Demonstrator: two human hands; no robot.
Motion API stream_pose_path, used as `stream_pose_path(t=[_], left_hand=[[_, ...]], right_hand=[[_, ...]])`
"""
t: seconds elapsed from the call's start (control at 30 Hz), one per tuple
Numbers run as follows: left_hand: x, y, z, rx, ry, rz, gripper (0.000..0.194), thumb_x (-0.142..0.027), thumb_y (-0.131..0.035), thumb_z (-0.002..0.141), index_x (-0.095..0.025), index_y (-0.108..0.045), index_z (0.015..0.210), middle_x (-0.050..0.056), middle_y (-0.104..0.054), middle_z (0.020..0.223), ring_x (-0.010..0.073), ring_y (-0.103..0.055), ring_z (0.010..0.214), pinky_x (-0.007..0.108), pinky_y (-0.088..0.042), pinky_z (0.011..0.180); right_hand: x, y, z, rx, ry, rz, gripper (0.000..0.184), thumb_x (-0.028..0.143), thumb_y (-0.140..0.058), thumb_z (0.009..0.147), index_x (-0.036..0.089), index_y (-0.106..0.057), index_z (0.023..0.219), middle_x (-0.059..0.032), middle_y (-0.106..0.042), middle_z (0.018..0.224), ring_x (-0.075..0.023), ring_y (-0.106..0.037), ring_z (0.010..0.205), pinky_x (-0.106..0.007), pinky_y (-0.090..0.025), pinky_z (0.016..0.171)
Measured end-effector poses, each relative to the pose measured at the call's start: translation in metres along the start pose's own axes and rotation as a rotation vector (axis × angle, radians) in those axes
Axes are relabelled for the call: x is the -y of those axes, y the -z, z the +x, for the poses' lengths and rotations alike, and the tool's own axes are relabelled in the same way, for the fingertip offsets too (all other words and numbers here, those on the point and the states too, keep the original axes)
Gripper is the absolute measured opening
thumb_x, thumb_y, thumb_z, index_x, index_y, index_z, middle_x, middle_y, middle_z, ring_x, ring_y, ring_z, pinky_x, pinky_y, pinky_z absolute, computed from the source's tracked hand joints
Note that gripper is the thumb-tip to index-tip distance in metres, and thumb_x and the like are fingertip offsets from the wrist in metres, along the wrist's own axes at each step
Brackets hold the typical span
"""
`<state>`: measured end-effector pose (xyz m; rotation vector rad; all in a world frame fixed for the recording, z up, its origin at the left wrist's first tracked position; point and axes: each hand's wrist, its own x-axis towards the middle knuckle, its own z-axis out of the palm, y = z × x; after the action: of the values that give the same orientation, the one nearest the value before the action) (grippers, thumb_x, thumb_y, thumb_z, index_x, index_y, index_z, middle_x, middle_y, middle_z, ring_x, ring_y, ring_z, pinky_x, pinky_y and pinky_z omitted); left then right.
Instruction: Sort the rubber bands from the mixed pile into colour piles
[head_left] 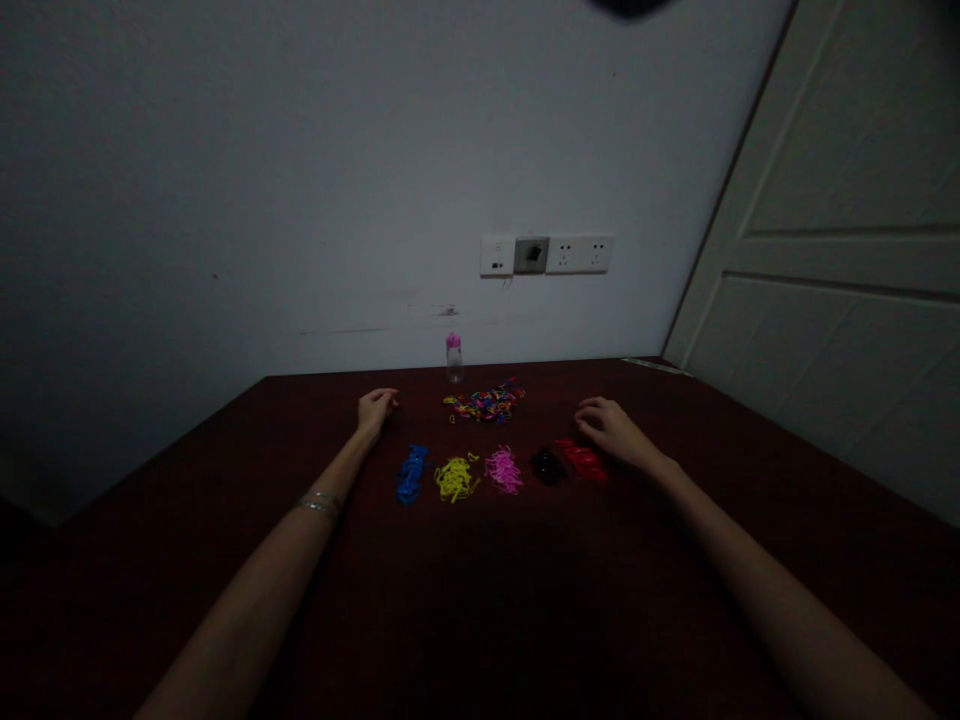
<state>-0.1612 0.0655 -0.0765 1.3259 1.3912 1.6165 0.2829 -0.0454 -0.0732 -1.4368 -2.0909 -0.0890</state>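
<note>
My left hand (377, 408) rests on the table with its fingers curled in, and nothing shows in it. Just below it lies a pile of blue rubber bands (412, 474). My right hand (609, 428) lies loosely bent beside a pile of red rubber bands (583, 460), with its fingers a little apart and nothing visible in them. Between the two arms are piles of yellow bands (455, 480), pink bands (503, 469) and dark, black-looking bands (547, 465). Farther back is a heap of mixed-colour bands (486, 404).
A small clear bottle with a pink top (454, 362) stands behind the mixed heap, near the wall (337, 200). Sockets and a switch panel (547, 255) are set in that wall. A pale panelled door (840, 250) borders the dark red table (480, 600) on the right.
</note>
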Motion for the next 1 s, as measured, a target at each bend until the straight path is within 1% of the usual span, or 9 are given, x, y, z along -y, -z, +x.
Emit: stream_pose_path(t=[0.1,0.2,0.27,0.4,0.47,0.57,0.63,0.73,1.0], left_hand=[[-0.004,-0.002,0.002,0.028,0.046,0.046,0.027,-0.034,-0.059,0.055,-0.012,-0.064,0.07,-0.001,-0.053,0.049,0.0066,-0.037,0.04,0.019,-0.026,0.041],[-0.009,-0.007,0.003,0.149,0.057,0.186,0.024,-0.033,-0.063,0.052,-0.012,-0.065,0.066,0.0,-0.057,0.051,0.0085,-0.044,0.044,0.02,-0.031,0.045],[-0.014,-0.012,0.001,0.26,0.011,0.272,0.023,-0.033,-0.065,0.051,-0.013,-0.066,0.064,0.002,-0.061,0.056,0.0108,-0.049,0.051,0.021,-0.036,0.049],[-0.028,-0.028,-0.01,0.494,-0.111,0.398,0.029,-0.036,-0.071,0.049,-0.015,-0.07,0.069,0.003,-0.066,0.067,0.0153,-0.055,0.063,0.023,-0.04,0.057],[-0.034,-0.037,-0.017,0.588,-0.17,0.441,0.033,-0.037,-0.073,0.048,-0.016,-0.071,0.073,0.004,-0.066,0.07,0.016,-0.056,0.066,0.024,-0.04,0.059],[-0.037,-0.048,-0.024,0.707,-0.245,0.509,0.038,-0.04,-0.072,0.052,-0.015,-0.071,0.082,0.003,-0.065,0.07,0.0148,-0.054,0.064,0.023,-0.038,0.056],[-0.035,-0.052,-0.025,0.748,-0.295,0.56,0.039,-0.041,-0.07,0.055,-0.015,-0.071,0.083,0.002,-0.064,0.069,0.0138,-0.053,0.061,0.022,-0.036,0.054],[-0.031,-0.055,-0.025,0.747,-0.346,0.606,0.036,-0.04,-0.069,0.056,-0.015,-0.071,0.081,0.002,-0.062,0.068,0.0136,-0.052,0.061,0.022,-0.035,0.054],[-0.024,-0.056,-0.021,0.75,-0.341,0.618,0.026,-0.036,-0.067,0.059,-0.017,-0.071,0.075,0.003,-0.063,0.068,0.015,-0.054,0.063,0.023,-0.038,0.057]], right_hand=[[-0.023,-0.012,-0.007,-0.046,-0.088,-0.051,0.026,0.03,-0.047,0.082,0.018,-0.068,0.091,-0.0116,-0.058,0.107,-0.0229,-0.053,0.101,-0.038,-0.04,0.09],[-0.031,-0.021,-0.01,-0.053,-0.154,-0.079,0.028,0.028,-0.044,0.083,0.016,-0.067,0.094,-0.0126,-0.058,0.107,-0.0219,-0.054,0.1,-0.037,-0.04,0.091],[-0.03,-0.023,-0.01,-0.03,-0.156,-0.096,0.028,0.028,-0.045,0.083,0.016,-0.067,0.095,-0.0128,-0.058,0.108,-0.0221,-0.053,0.101,-0.036,-0.04,0.09],[-0.026,-0.022,-0.01,0.012,-0.142,-0.123,0.029,0.026,-0.044,0.083,0.016,-0.066,0.099,-0.0123,-0.059,0.108,-0.0226,-0.053,0.101,-0.036,-0.04,0.09],[-0.024,-0.021,-0.011,0.017,-0.144,-0.126,0.029,0.026,-0.044,0.083,0.016,-0.065,0.1,-0.0117,-0.06,0.107,-0.022,-0.054,0.1,-0.036,-0.04,0.089],[-0.023,-0.02,-0.012,0.019,-0.141,-0.123,0.028,0.025,-0.045,0.083,0.017,-0.064,0.101,-0.0106,-0.061,0.106,-0.0212,-0.054,0.099,-0.035,-0.039,0.089],[-0.023,-0.02,-0.012,0.023,-0.14,-0.128,0.028,0.024,-0.044,0.083,0.017,-0.064,0.101,-0.0105,-0.061,0.105,-0.021,-0.054,0.099,-0.035,-0.039,0.089],[-0.021,-0.019,-0.012,0.029,-0.142,-0.134,0.029,0.024,-0.043,0.083,0.017,-0.064,0.102,-0.0106,-0.061,0.105,-0.0209,-0.054,0.098,-0.034,-0.039,0.088],[-0.014,-0.016,-0.013,0.029,-0.154,-0.147,0.029,0.026,-0.042,0.084,0.017,-0.064,0.101,-0.0106,-0.061,0.105,-0.0223,-0.054,0.098,-0.036,-0.04,0.087]])
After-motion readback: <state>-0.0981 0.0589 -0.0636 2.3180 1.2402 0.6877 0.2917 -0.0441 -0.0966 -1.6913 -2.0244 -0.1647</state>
